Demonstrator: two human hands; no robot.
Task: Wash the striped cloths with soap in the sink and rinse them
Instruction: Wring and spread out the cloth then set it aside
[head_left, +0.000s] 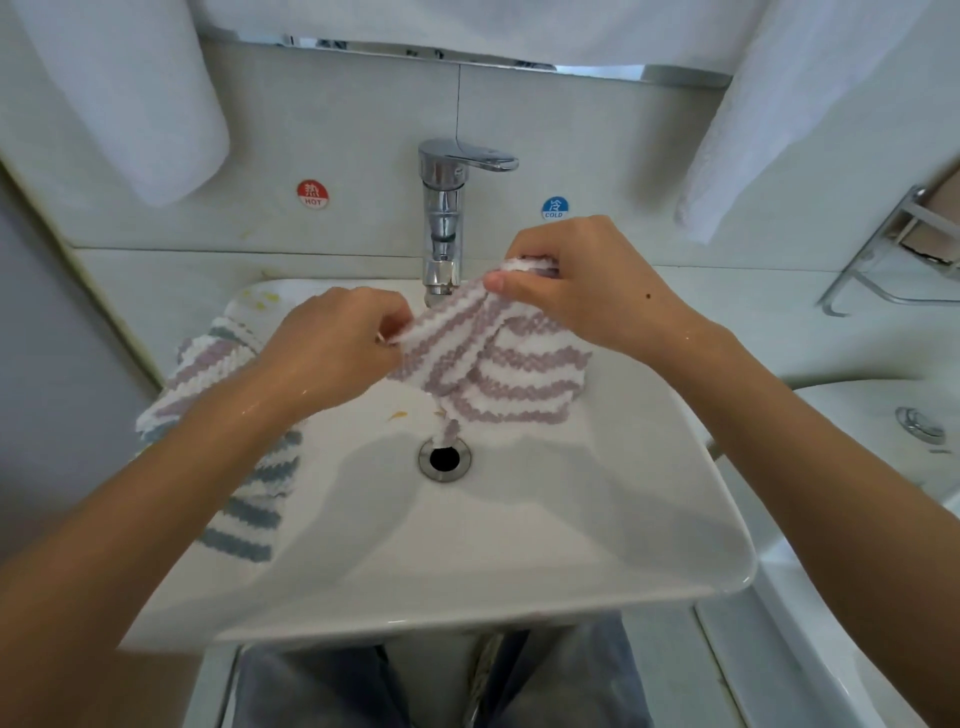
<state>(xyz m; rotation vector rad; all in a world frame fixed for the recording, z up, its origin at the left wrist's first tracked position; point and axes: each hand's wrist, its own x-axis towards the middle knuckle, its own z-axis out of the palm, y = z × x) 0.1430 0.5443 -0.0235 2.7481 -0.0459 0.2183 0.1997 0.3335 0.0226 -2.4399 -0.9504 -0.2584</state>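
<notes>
A purple-and-white striped cloth (498, 374) hangs over the white sink (519, 545), just under the faucet spout. My left hand (337, 348) pinches its left top edge. My right hand (576, 291) grips its right top corner, held a little higher. The cloth's lowest tip dangles just above the drain (444, 458). Other striped cloths, a purple-striped one (208, 364) above a grey-blue-striped one (260, 499), lie draped over the sink's left rim, partly under my left forearm. No water stream can be made out.
The chrome faucet (444, 208) stands at the back centre, its lever pointing right. HOT (312, 194) and COLD (555, 208) stickers flank it. White towels (130, 93) hang at both upper corners. A metal rack (904, 249) sits at the right, and a toilet (883, 441) stands beside the sink.
</notes>
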